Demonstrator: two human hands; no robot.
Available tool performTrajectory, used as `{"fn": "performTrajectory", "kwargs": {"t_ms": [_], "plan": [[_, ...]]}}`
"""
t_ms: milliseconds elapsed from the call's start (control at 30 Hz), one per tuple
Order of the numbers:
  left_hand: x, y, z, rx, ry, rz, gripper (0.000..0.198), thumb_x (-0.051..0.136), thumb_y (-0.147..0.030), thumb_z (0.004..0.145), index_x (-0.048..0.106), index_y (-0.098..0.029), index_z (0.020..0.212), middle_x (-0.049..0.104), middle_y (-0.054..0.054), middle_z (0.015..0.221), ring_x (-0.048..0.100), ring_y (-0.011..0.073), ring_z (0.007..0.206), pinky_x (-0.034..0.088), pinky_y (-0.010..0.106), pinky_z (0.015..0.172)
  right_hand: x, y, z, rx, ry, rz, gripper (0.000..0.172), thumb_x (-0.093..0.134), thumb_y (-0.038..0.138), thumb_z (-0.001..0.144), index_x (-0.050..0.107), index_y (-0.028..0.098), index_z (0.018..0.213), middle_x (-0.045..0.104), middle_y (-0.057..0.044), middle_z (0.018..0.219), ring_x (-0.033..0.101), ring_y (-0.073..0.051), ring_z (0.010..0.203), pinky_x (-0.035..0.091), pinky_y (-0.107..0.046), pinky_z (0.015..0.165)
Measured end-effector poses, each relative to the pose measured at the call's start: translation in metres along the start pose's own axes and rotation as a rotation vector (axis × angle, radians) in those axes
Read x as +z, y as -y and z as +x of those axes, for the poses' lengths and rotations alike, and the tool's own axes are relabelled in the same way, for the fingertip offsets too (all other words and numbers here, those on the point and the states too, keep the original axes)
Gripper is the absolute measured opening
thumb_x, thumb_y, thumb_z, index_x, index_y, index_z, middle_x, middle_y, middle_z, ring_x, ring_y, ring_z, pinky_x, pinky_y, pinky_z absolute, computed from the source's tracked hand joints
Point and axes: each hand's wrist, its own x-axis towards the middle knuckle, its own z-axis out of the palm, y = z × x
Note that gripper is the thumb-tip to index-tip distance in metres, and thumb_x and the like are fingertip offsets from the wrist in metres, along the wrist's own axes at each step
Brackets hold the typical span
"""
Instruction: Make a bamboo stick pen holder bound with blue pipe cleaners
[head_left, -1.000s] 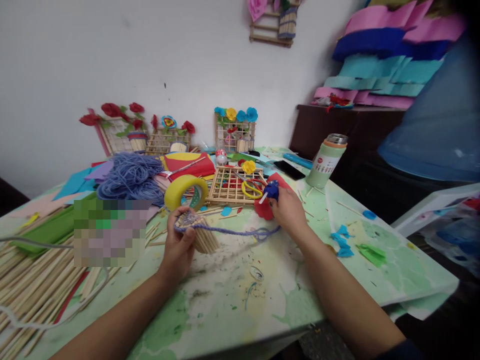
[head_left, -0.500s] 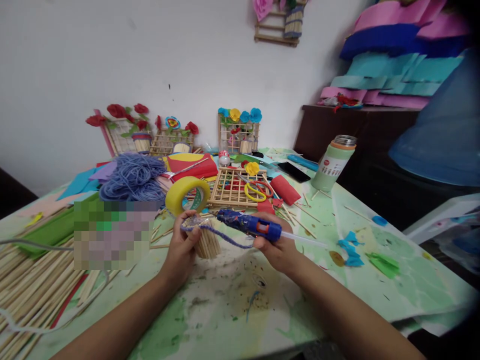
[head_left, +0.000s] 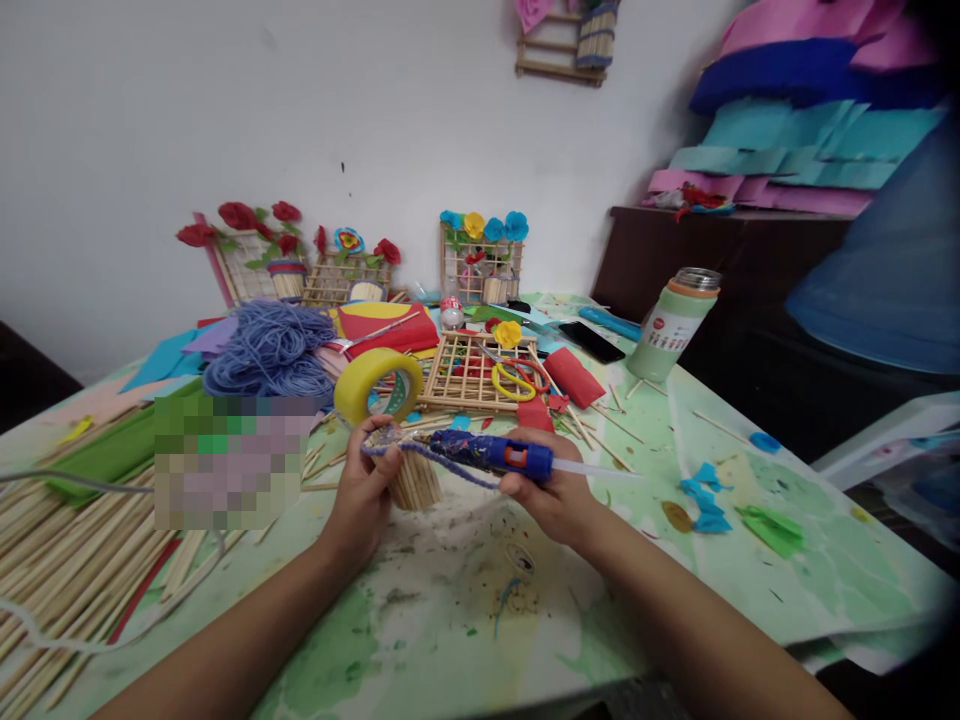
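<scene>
My left hand (head_left: 367, 495) is closed round a small holder made of wooden sticks (head_left: 415, 482), tilted above the table. A blue braided cord (head_left: 457, 472) runs along the holder's rim under my left thumb and stretches across to my right hand (head_left: 551, 490). That hand grips a blue hot glue gun (head_left: 491, 455), a clear glue stick (head_left: 600, 468) poking from its back end. The gun's nozzle is at the holder's rim, by the cord; whether it touches cannot be seen. Just behind my left hand stands a roll of yellow tape (head_left: 352, 385).
Loose wooden sticks (head_left: 90, 560) and a bundle of blue yarn (head_left: 266, 350) lie on the left. Behind are a stick lattice (head_left: 450, 370), yellow-handled scissors (head_left: 512, 383) and a phone (head_left: 592, 341). A green bottle (head_left: 671, 325) stands at right. A white cable (head_left: 82, 645) crosses the lower left.
My right hand has brought the glue gun slightly left, its nozzle now at the holder's rim. My left hand still holds the stick holder in nearly the same place.
</scene>
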Motion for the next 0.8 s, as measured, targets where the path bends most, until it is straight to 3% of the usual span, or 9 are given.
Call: {"fn": "performTrajectory", "kwargs": {"t_ms": [100,267,500,800], "plan": [[-0.0002,-0.0003,0.0002,0.006,0.006,0.004,0.057,0.082,-0.042,0.057,0.053,-0.027,0.103,0.055,-0.003,0.093,0.053,0.0118,0.079,0.045,0.020,0.068,0.0016,0.0000,0.0012,0.005,-0.052,-0.018,0.049,0.054,0.069,0.075,0.063,0.021,0.082,0.059,-0.001,0.067,0.055,-0.015,0.059,0.045,-0.027,0.058],[0.0000,-0.0004,0.0003,0.010,0.005,0.012,0.056,0.081,-0.042,0.058,0.053,-0.027,0.103,0.054,-0.003,0.093,0.052,0.0116,0.078,0.044,0.020,0.068,0.0016,0.0013,0.0024,-0.032,-0.003,-0.022,0.043,0.055,0.062,0.078,0.060,0.019,0.076,0.057,-0.001,0.063,0.052,-0.013,0.055,0.044,-0.026,0.055],[-0.0007,0.0014,0.0012,0.029,0.013,0.008,0.055,0.081,-0.041,0.059,0.053,-0.026,0.103,0.055,-0.002,0.096,0.053,0.0117,0.082,0.043,0.020,0.073,0.0024,0.0006,0.0026,-0.051,-0.045,-0.052,0.041,0.057,0.061,0.078,0.061,0.020,0.079,0.060,0.000,0.064,0.054,-0.013,0.056,0.045,-0.026,0.055],[0.0025,-0.0022,-0.0005,0.044,-0.004,0.019,0.053,0.081,-0.040,0.058,0.053,-0.024,0.101,0.054,-0.002,0.093,0.052,0.0112,0.077,0.043,0.019,0.069,0.0016,-0.0003,0.0013,-0.046,-0.053,-0.065,0.041,0.057,0.061,0.078,0.062,0.020,0.082,0.062,-0.001,0.066,0.056,-0.014,0.057,0.046,-0.026,0.056]]}}
